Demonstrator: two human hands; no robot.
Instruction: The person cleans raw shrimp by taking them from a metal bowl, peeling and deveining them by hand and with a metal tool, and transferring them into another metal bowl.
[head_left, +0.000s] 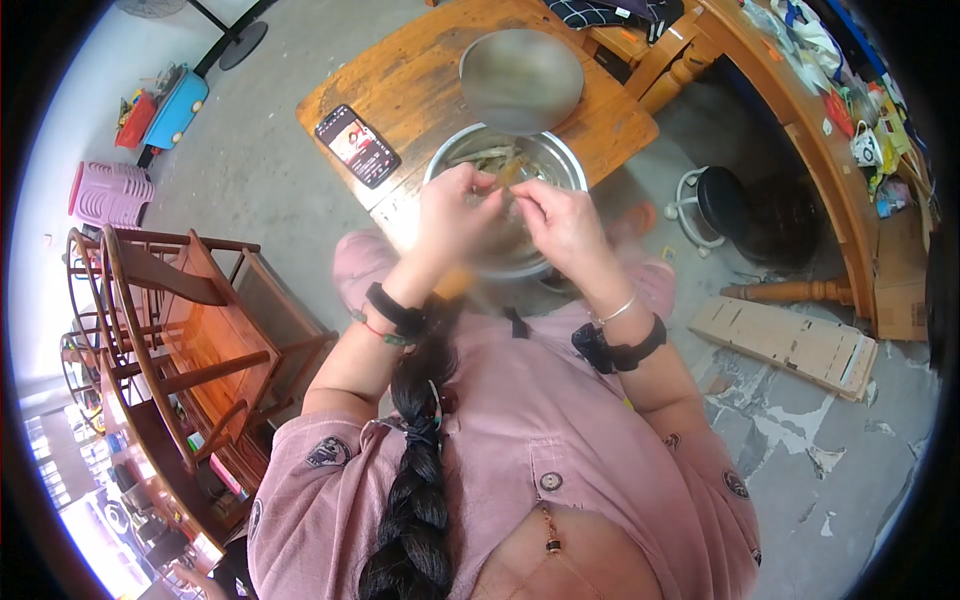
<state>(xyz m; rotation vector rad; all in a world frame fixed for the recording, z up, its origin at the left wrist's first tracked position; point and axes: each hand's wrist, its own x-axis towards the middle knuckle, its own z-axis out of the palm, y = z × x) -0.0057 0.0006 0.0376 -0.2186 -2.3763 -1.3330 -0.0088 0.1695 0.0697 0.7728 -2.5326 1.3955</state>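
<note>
Left hand (455,208) and right hand (562,218) pinched, seemingly on one blurred yellowish strip (509,172), above metal bowl (566,165) holding greenish pieces (485,158); step judged fine two-handed work, next move calling for steady fingertips.

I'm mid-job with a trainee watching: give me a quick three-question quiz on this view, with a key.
1. Which device lies on the worn brown wooden table, left of the shiny round metal basin in the picture?
2. True or false: the left hand and right hand are both over the basin.
3. In the picture, the round black-topped stool is (a) left or (b) right of the table?

Key: 1. A black rectangular smartphone. 2. True. 3. b.
</note>
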